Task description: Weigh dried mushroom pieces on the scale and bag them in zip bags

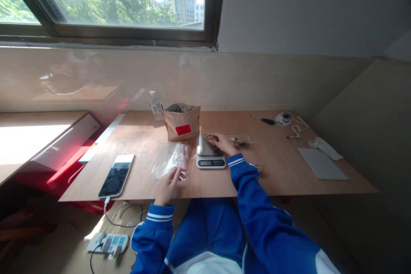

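Note:
My right hand (pixel 222 143) reaches over the metal plate of a small digital kitchen scale (pixel 211 163). Its fingertips are closed on a small brown piece (pixel 210 138), too small to name, at the plate. My left hand (pixel 169 184) lies at the near edge of some clear zip bags (pixel 170 158), its fingers loosely bent and apart, touching the plastic. Behind the scale stands an open brown paper pouch (pixel 181 120) with a red label, its dark contents partly visible. Right of the scale lies a clear bag (pixel 240 140) with small brown pieces inside.
A phone (pixel 117 175) charges at the left, its cable running down to a power strip (pixel 109 243). A plastic bottle (pixel 156 107) stands behind the pouch. At the right are a screwdriver (pixel 267 120), a white camera (pixel 283 119), a white sheet (pixel 323 164) and a crumpled tissue (pixel 326 149).

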### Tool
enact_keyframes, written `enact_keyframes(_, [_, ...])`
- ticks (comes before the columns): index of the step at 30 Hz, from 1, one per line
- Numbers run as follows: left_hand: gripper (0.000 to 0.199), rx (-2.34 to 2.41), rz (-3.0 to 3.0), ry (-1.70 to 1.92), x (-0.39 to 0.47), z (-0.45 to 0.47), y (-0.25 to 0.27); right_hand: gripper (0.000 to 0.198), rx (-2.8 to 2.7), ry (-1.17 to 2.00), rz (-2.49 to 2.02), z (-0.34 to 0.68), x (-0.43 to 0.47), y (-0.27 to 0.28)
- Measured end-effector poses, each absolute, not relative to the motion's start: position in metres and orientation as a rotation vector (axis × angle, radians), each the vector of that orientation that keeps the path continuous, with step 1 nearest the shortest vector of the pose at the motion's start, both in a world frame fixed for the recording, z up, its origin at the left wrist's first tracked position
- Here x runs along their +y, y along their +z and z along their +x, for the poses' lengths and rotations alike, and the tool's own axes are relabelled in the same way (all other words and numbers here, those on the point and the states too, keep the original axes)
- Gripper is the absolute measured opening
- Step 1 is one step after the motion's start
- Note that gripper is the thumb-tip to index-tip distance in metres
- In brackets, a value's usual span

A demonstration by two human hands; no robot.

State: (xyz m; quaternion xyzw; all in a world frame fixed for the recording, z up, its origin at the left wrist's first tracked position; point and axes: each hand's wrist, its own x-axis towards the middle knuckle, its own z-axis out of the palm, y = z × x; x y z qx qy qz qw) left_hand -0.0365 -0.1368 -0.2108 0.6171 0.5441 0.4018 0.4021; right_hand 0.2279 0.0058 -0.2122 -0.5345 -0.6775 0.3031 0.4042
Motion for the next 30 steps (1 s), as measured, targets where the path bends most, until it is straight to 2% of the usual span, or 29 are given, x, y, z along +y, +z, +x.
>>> enact_keyframes(3, [0.04,1.398,1.521,1.059,-0.14,-0.044,-0.215,0.025,-1.679,0.708,-1.381,0.22,0.008,-0.224])
enact_keyframes(7, [0.033,1.411,1.443,1.171,-0.139,-0.048,-0.22,0.038,-1.685,0.629,-1.4,0.226,-0.003,-0.23])
enact_keyframes(13, [0.03,1.373,1.491,1.147,-0.138,-0.047,-0.219,0.036,-1.777,0.332,-1.432,0.262,-0.046,-0.223])
enact_keyframes(17, [0.03,1.459,1.507,1.165,-0.134,-0.045,-0.214,0.034,-1.753,0.118,-1.732,0.299,-0.095,-0.235])
enact_keyframes(21, [0.032,1.504,1.527,1.178,-0.13,-0.038,-0.213,0.044,-1.703,-0.03,-2.024,0.325,-0.134,-0.261])
enact_keyframes(25, [0.03,1.484,1.563,1.148,-0.128,-0.034,-0.215,0.043,-1.724,-0.049,-1.946,0.333,-0.145,-0.282])
enact_keyframes(30, [0.028,1.479,1.552,1.15,-0.128,-0.033,-0.216,0.051,-1.582,-0.014,-1.776,0.332,-0.143,-0.287])
